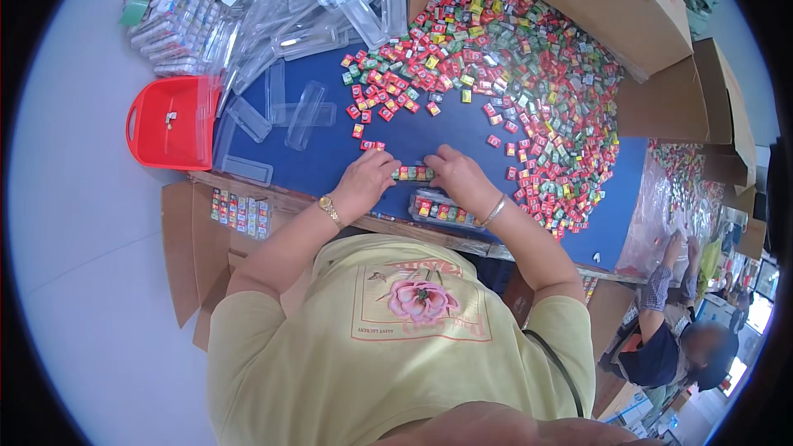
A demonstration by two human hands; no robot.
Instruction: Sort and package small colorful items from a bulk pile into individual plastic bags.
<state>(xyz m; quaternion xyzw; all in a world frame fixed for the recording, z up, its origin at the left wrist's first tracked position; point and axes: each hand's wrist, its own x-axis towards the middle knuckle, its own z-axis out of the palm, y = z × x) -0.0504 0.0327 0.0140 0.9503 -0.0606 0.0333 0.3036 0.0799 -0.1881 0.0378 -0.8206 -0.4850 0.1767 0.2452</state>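
Observation:
On the blue tabletop (396,197), a short row of small red, green and yellow boxes (414,173) lies between my hands. My left hand (367,176) has its fingertips at the row's left end, and my right hand (457,174) pinches at its right end. A clear plastic tray (415,214) holding a similar row of boxes sits just below, partly under my right wrist. A pair of red boxes (372,145) lies just beyond my left fingers. Past my hands spreads a large heap of loose small boxes (514,56).
Clear plastic trays (365,18) are piled at the back left, with several loose ones nearer. A red plastic basin (167,130) stands at the left edge. Cardboard boxes (626,6) border the heap. Below the table's left edge is an open carton (192,241). Another person (657,353) works at the right.

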